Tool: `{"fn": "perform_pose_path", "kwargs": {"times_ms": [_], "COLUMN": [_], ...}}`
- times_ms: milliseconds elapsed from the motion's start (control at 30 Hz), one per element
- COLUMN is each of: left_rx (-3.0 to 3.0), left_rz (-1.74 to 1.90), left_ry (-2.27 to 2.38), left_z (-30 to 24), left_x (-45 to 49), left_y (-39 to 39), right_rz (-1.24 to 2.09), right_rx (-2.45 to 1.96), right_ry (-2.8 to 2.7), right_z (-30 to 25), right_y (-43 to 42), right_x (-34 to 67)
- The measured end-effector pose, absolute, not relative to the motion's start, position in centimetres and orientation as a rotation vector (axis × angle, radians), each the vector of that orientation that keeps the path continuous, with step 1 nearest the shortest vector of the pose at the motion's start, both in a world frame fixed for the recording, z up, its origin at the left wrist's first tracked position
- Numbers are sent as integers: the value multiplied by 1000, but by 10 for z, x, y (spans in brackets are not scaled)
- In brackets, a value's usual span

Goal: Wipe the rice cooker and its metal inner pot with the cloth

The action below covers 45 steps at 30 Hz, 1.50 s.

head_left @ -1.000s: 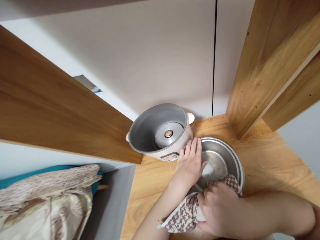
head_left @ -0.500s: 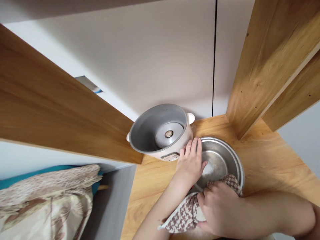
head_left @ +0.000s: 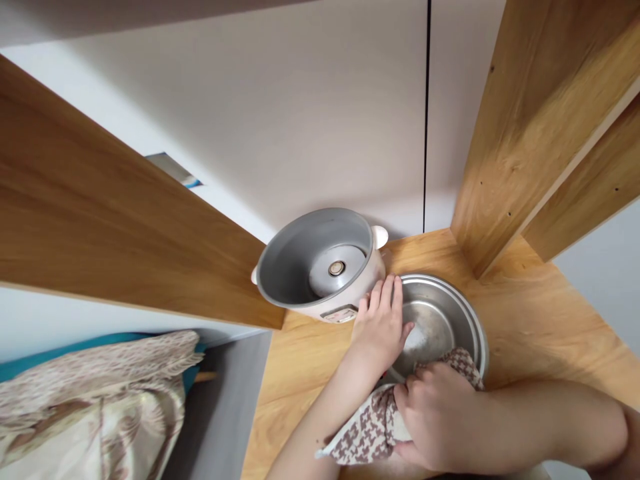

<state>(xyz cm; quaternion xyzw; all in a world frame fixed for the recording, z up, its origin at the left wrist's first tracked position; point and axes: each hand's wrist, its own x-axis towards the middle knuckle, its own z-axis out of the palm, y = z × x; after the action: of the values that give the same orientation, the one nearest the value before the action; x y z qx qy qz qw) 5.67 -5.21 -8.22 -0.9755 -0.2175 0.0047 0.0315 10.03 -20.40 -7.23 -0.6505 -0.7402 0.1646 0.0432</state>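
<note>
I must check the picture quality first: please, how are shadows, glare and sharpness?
Head view: a broad soft shadow on the white panel; same view: pale shine inside the metal bowl; same view: left hand and right hand readable, slightly soft.

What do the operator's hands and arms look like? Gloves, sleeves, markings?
Left hand and right hand: bare, no gloves, no rings or watch visible. Left forearm and right forearm: slim, no sleeves in view. Small dark spots on the left forearm. Fingernails too small to judge.
</note>
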Motion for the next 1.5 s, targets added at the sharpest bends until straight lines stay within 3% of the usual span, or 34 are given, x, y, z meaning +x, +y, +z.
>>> {"fn": "perform_pose_path", "kwargs": {"times_ms": [467,1133,1333,1500], "left_rx": [-2999,-2984,-2985,-2990], "left_rz": [-1,-9,-13,-22], "left_ry": [-658,-637,-613,-587], "left_z": [-84,-83,-85,-82], "left_x": [57,56,55,55], "left_y": [-51,-52,-50,-47], "right_rz": [370,519,325,348], "right_rx": [-2014,-1925,-1968,-1992], "right_ry": [-2239,-2301,-2246,-2246], "right_z": [-77,-72,-77,-75], "right_y": [-206,-203,-206,-205], "right_x": [97,105,98,98]}}
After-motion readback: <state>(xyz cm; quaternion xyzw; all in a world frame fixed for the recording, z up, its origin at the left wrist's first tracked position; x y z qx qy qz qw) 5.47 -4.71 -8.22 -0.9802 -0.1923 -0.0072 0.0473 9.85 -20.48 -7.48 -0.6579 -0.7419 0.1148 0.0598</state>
